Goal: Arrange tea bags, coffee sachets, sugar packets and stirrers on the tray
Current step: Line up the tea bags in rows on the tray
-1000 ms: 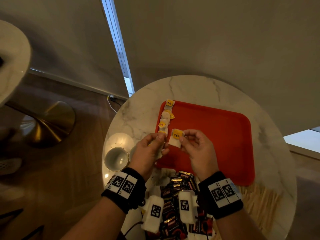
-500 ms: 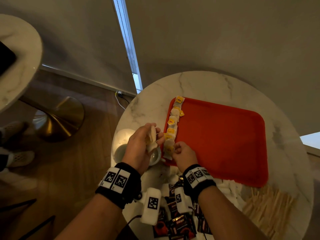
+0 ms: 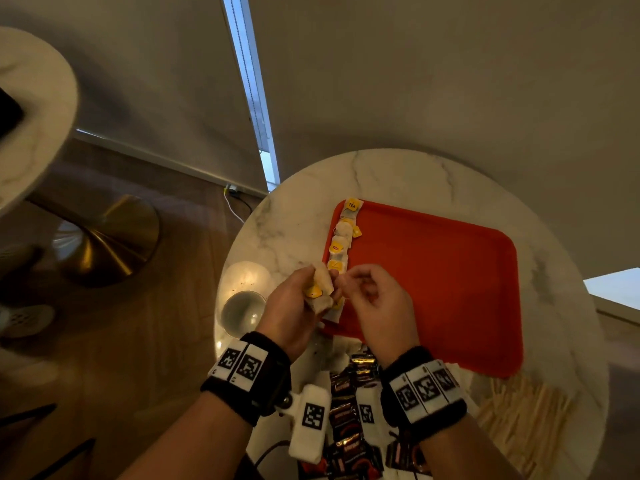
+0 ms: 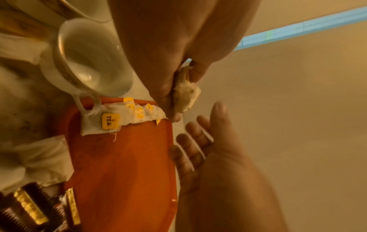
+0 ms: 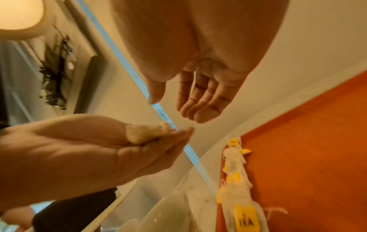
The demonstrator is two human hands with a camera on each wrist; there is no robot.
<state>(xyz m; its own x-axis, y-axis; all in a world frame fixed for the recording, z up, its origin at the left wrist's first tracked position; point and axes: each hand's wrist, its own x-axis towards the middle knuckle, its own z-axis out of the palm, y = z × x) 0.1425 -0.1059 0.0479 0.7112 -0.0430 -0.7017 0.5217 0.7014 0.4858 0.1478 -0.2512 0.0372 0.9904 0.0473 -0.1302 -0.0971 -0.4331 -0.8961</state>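
Pinching a tea bag [image 3: 320,289] above the tray [image 3: 433,271] edge, the left hand [image 3: 294,310] faces the right hand [image 3: 377,306], its grip loose and empty.

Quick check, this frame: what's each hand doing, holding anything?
Left hand: fingers grip tea bags.
Right hand: open, fingers relaxed, holding nothing.

Tray [image 3: 450,289] sits just ahead and right of both hands, with a row of tea bags [image 3: 341,237] along its left edge. Cup [image 3: 242,311] is just left of the left hand [image 3: 294,306]. Coffee sachets [image 3: 349,427] lie under the wrists, stirrers [image 3: 519,420] off right of the right hand [image 3: 377,306].
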